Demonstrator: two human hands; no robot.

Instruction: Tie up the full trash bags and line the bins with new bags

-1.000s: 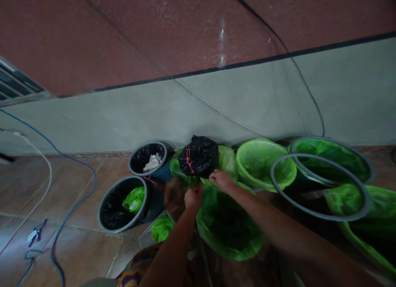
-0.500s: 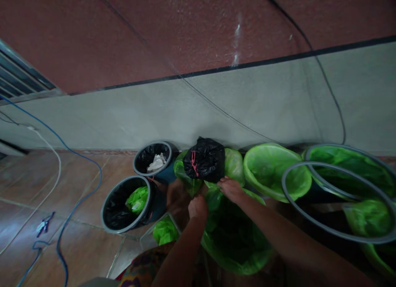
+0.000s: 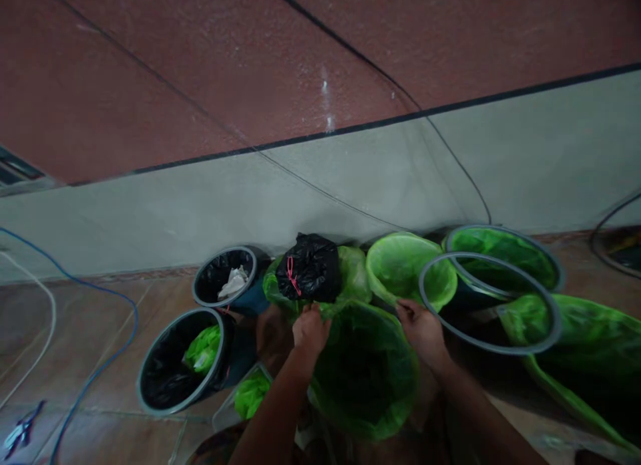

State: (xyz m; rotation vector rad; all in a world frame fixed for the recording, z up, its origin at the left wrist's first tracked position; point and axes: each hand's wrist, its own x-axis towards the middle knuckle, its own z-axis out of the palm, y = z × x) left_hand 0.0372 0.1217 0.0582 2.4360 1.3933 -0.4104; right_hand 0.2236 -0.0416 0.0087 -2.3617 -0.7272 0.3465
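Note:
In front of me stands a bin lined with a green bin bag [image 3: 368, 428], its wide mouth facing up and its inside dark. My left hand [image 3: 311, 328] is closed on the bag's edge at the far left of the mouth. On the right side, my right hand [image 3: 423, 331] has its fingers curled at the bag's edge, pinching it. Just beyond my left hand lies a knotted black plastic bag [image 3: 318, 271] with a pink tie, on top of light green plastic.
Left are two black-lined bins [image 3: 173, 358] [image 3: 225, 278] and a clear tub [image 3: 225, 411] with green plastic. Right are green-lined bins [image 3: 395, 251] [image 3: 505, 238], a loose grey ring [image 3: 548, 341] and another green bag [image 3: 591, 325]. A blue cable [image 3: 113, 345] and pliers-like tool [image 3: 23, 428] lie on the floor.
My right hand has moved from the far edge of the bag's mouth to its right side. My left hand has shifted up along the edge. The mouth now looks rounder, and the view has turned right.

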